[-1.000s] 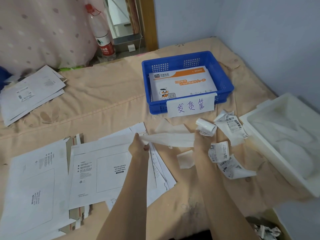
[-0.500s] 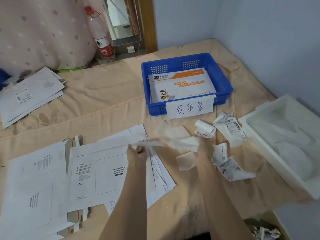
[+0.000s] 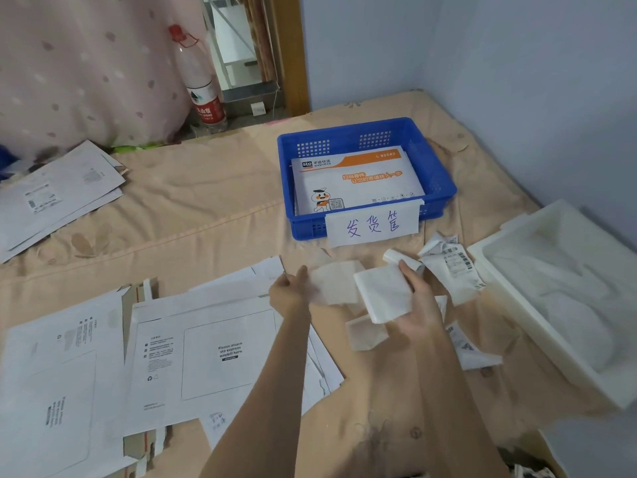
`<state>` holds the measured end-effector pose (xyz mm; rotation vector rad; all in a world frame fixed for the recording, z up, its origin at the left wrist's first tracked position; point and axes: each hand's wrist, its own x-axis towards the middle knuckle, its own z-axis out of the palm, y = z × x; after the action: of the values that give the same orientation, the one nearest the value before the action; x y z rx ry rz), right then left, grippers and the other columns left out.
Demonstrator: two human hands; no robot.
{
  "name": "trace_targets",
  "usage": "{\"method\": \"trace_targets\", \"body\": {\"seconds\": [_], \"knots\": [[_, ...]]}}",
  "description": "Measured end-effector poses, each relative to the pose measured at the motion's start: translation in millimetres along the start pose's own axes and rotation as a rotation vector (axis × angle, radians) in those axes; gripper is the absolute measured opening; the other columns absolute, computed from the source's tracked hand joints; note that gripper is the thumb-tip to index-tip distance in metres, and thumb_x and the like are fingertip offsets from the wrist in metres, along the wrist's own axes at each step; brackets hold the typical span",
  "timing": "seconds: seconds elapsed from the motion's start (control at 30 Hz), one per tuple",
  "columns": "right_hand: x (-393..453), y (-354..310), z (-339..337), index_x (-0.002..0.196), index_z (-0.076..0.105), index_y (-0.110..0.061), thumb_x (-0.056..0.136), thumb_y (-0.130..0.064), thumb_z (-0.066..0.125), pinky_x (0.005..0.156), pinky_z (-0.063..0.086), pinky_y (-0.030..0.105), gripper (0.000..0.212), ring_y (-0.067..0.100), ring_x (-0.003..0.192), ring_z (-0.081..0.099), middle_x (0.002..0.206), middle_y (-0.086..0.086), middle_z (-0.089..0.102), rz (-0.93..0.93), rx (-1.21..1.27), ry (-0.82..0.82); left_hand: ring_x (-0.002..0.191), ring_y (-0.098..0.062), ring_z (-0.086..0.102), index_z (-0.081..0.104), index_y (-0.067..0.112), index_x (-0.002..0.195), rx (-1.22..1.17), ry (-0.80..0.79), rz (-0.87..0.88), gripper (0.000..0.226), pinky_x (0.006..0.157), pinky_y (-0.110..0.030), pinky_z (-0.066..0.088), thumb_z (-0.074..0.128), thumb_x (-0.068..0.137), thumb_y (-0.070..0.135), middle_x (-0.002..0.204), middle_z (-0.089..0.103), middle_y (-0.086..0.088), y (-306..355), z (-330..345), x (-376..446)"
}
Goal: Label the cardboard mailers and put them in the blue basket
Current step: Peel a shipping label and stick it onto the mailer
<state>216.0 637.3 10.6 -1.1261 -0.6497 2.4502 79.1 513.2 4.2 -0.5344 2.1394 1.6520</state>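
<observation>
Head view looks down on a bed under a peach quilted cover [image 3: 206, 215], where the labelling is mid-step. Her left hand [image 3: 287, 294] pinches a translucent backing sheet [image 3: 336, 282] at its left edge; the right hand [image 3: 418, 305] grips a white rectangular label [image 3: 384, 293] between thumb and fingers. The two papers look already parted, so I'd judge the peel as done and the sticking as next.

That move calls for dropping the backing and carrying the label left and nearer, down onto the flat white cardboard mailer [image 3: 206, 357] with its printed waybill box, which lies face up atop a loose spread of others. It wants laying square and smoothing flat.

Far and centre sits the blue plastic basket [image 3: 437, 174], a handwritten paper tag on its near wall and one orange-and-white printed mailer [image 3: 355, 181] already inside. Curled barcode label strips [image 3: 451, 263] and a small roll litter the cover just right of the hands. A white foam tray [image 3: 510, 257] stands at the right edge, a second mailer pile [image 3: 58, 198] lies far left, and a clear plastic bottle with a red cap [image 3: 200, 81] is beyond the bed. Nothing blocks the path to the mailer, though the scraps could catch the sticky side.
</observation>
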Motion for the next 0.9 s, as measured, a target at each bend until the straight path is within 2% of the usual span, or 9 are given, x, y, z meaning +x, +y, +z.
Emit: {"method": "trace_targets", "body": {"seconds": [0.13, 0.23, 0.4, 0.47, 0.57, 0.63, 0.73, 0.83, 0.9], "knots": [[0, 2, 6, 0.132, 0.048, -0.009, 0.071, -0.033, 0.079, 0.077, 0.057, 0.039, 0.072, 0.028, 0.103, 0.067, 0.119, 0.015, 0.065, -0.045, -0.026, -0.037, 0.048, -0.016, 0.027, 0.031, 0.013, 0.051, 0.172, -0.086, 0.084, 0.054, 0.043, -0.022, 0.024, 0.071, 0.083, 0.030, 0.050, 0.030, -0.001, -12, 19, -17], [-2, 3, 11, 0.120, 0.058, -0.013, 0.087, -0.029, 0.065, 0.074, 0.054, 0.035, 0.037, 0.022, 0.091, 0.069, 0.103, 0.009, 0.070, -0.055, -0.122, 0.060, 0.051, -0.017, 0.030, 0.034, 0.013, 0.052, 0.208, -0.114, 0.060, 0.054, 0.048, -0.025, 0.024, 0.063, 0.089, 0.038, 0.052, 0.031, -0.001, -21, 29, -18], [4, 0, 18, 0.126, 0.055, -0.017, 0.088, -0.030, 0.066, 0.066, 0.053, 0.030, 0.042, 0.026, 0.100, 0.066, 0.111, 0.010, 0.068, -0.161, -0.281, 0.230, 0.078, -0.025, 0.054, 0.059, 0.007, 0.076, 0.300, -0.152, 0.018, 0.060, 0.076, -0.034, 0.041, 0.024, 0.100, 0.049, 0.076, 0.056, -0.004, -24, 32, -20], [2, -2, 25, 0.116, 0.056, -0.018, 0.090, -0.033, 0.062, 0.072, 0.052, 0.034, 0.030, 0.023, 0.092, 0.064, 0.099, 0.006, 0.066, -0.208, -0.353, 0.275, 0.087, -0.025, 0.057, 0.059, 0.011, 0.095, 0.361, -0.127, 0.047, 0.042, 0.081, -0.035, 0.043, 0.029, 0.098, 0.042, 0.093, 0.060, -0.004, -26, 31, -18], [-3, -3, 36, 0.084, 0.054, -0.024, 0.095, -0.034, 0.056, 0.081, 0.048, 0.037, 0.015, 0.019, 0.084, 0.059, 0.086, 0.001, 0.060, -0.268, -0.426, 0.299, 0.071, -0.020, 0.054, 0.049, 0.014, 0.084, 0.407, -0.080, 0.263, 0.013, 0.061, -0.026, 0.043, 0.056, 0.089, 0.025, 0.083, 0.059, -0.001, -25, 25, -17], [-7, -3, 41, 0.077, 0.049, -0.022, 0.096, -0.032, 0.054, 0.076, 0.047, 0.033, 0.022, 0.014, 0.076, 0.056, 0.081, -0.001, 0.058, -0.308, -0.433, 0.318, 0.059, -0.013, 0.049, 0.049, 0.015, 0.070, 0.357, -0.079, 0.360, 0.024, 0.051, -0.019, 0.034, 0.069, 0.082, 0.021, 0.066, 0.055, 0.005, -23, 21, -21], [-14, -1, 48, 0.072, 0.044, -0.025, 0.098, -0.030, 0.052, 0.061, 0.042, 0.026, 0.027, 0.011, 0.069, 0.050, 0.076, -0.001, 0.053, -0.362, -0.447, 0.355, 0.055, -0.007, 0.055, 0.054, 0.014, 0.063, 0.311, -0.120, 0.323, 0.032, 0.056, -0.021, 0.037, 0.072, 0.081, 0.034, 0.057, 0.061, 0.009, -18, 20, -24], [-15, 0, 49, 0.069, 0.047, -0.024, 0.099, -0.029, 0.050, 0.060, 0.042, 0.026, 0.030, 0.010, 0.067, 0.048, 0.073, -0.005, 0.051, -0.414, -0.486, 0.363, 0.063, -0.006, 0.063, 0.066, 0.012, 0.065, 0.260, -0.164, 0.202, 0.052, 0.063, -0.022, 0.040, 0.047, 0.094, 0.052, 0.059, 0.068, 0.007, -15, 19, -26], [-16, 3, 50, 0.075, 0.057, -0.013, 0.098, -0.028, 0.051, 0.071, 0.045, 0.031, 0.028, 0.009, 0.068, 0.049, 0.073, -0.008, 0.051, -0.459, -0.516, 0.370, 0.075, -0.009, 0.061, 0.071, 0.016, 0.072, 0.256, -0.193, 0.120, 0.065, 0.071, -0.025, 0.039, 0.027, 0.099, 0.056, 0.072, 0.071, 0.007, -13, 18, -24]]}}
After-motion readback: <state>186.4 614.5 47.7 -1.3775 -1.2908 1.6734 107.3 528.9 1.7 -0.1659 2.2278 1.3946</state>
